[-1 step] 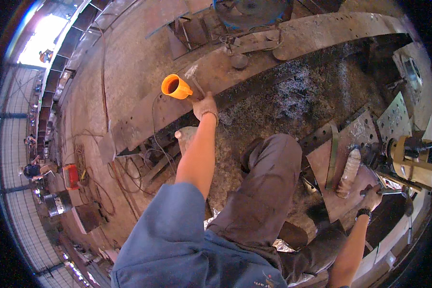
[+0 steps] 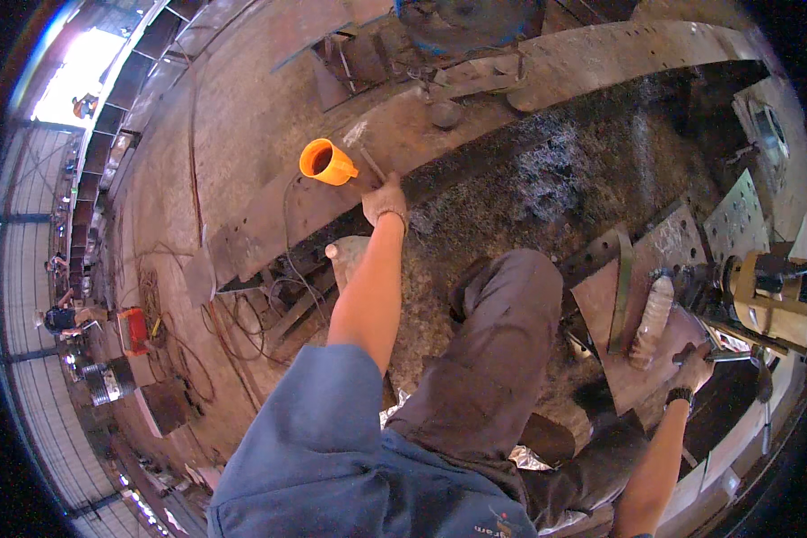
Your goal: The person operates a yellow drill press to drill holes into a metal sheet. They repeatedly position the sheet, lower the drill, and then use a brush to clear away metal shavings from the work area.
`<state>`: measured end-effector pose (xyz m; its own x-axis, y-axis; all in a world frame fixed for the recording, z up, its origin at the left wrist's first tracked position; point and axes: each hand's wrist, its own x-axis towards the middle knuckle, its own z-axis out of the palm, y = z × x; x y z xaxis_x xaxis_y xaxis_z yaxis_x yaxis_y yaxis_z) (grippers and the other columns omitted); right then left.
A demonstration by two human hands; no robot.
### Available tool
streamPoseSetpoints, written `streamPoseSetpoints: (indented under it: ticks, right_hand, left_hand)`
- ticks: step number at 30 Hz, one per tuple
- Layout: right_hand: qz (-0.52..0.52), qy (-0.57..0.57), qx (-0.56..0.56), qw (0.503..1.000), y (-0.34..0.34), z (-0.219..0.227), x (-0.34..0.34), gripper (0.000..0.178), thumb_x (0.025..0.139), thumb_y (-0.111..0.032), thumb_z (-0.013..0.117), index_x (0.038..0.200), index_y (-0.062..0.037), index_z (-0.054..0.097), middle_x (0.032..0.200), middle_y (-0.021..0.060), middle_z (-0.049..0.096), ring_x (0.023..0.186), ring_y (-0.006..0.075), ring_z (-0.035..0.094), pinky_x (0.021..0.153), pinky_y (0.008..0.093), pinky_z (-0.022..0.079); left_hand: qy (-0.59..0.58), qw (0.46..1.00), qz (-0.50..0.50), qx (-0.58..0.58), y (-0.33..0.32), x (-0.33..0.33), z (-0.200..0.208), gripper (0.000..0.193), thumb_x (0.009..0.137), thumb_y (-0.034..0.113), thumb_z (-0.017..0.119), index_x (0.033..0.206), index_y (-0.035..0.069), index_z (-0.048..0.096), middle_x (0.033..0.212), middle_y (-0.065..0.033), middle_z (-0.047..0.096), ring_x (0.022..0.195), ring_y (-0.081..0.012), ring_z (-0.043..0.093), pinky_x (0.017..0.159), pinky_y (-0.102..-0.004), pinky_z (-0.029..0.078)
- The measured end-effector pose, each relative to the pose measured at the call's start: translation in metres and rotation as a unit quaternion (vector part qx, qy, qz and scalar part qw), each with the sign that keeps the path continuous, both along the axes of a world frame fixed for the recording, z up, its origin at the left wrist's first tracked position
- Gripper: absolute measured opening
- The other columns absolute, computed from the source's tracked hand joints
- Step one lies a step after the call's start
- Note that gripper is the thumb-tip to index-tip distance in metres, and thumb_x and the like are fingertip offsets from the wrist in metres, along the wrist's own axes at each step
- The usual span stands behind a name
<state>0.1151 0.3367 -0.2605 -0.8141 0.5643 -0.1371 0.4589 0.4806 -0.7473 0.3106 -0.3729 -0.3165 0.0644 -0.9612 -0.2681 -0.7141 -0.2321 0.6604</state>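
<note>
My left hand (image 2: 384, 203), in a pale work glove, is at the edge of a long steel plate (image 2: 260, 235). Its fingers are closed round the lower end of a thin, light stick (image 2: 373, 165). Just left of it an orange mug (image 2: 329, 162) with dark contents stands on the plate, its handle toward the hand. I cannot tell whether the fingers touch that handle. At the lower right my right hand (image 2: 696, 366), also gloved, is closed round a metal lever (image 2: 733, 356) beside a yellowish machine (image 2: 767, 309). A cloudy plastic bottle (image 2: 652, 323) lies near this hand.
Metal shavings (image 2: 547, 175) cover the dark area beyond my knees. Drilled steel plates (image 2: 735, 215) stand at the right. Cables (image 2: 287, 260) trail under the long plate's left end. A red box (image 2: 134, 332) sits on the floor at left, near a distant person (image 2: 60, 318).
</note>
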Motion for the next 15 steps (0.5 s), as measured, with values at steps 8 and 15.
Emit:
streamPoseSetpoints:
  ticks: [8, 15]
  right_hand:
    - [0.040, 0.067, 0.160, 0.984, 0.043, -0.034, 0.004, 0.034, 0.107, -0.029, 0.060, 0.113, 0.0035, 0.068, 0.094, 0.0159, 0.077, 0.079, 0.0267, 0.070, 0.073, 0.0417, 0.056]
    - [-0.034, 0.079, -0.043, 0.995, -0.018, -0.005, 0.009, 0.044, 0.105, -0.045, 0.062, 0.119, -0.0024, 0.061, 0.078, 0.0099, 0.074, 0.061, 0.0197, 0.069, 0.052, 0.0337, 0.053]
  left_hand:
    - [0.530, 0.788, -0.001, 0.313, 0.071, -0.027, -0.003, 0.013, 0.097, 0.019, 0.065, 0.096, 0.006, 0.061, 0.081, -0.0082, 0.061, 0.074, -0.0211, 0.061, 0.068, -0.0400, 0.051]
    - [0.401, 0.816, -0.231, 0.347, 0.225, -0.093, 0.120, 0.031, 0.100, 0.024, 0.067, 0.121, 0.002, 0.062, 0.104, -0.0118, 0.067, 0.087, -0.0250, 0.069, 0.073, -0.0417, 0.057]
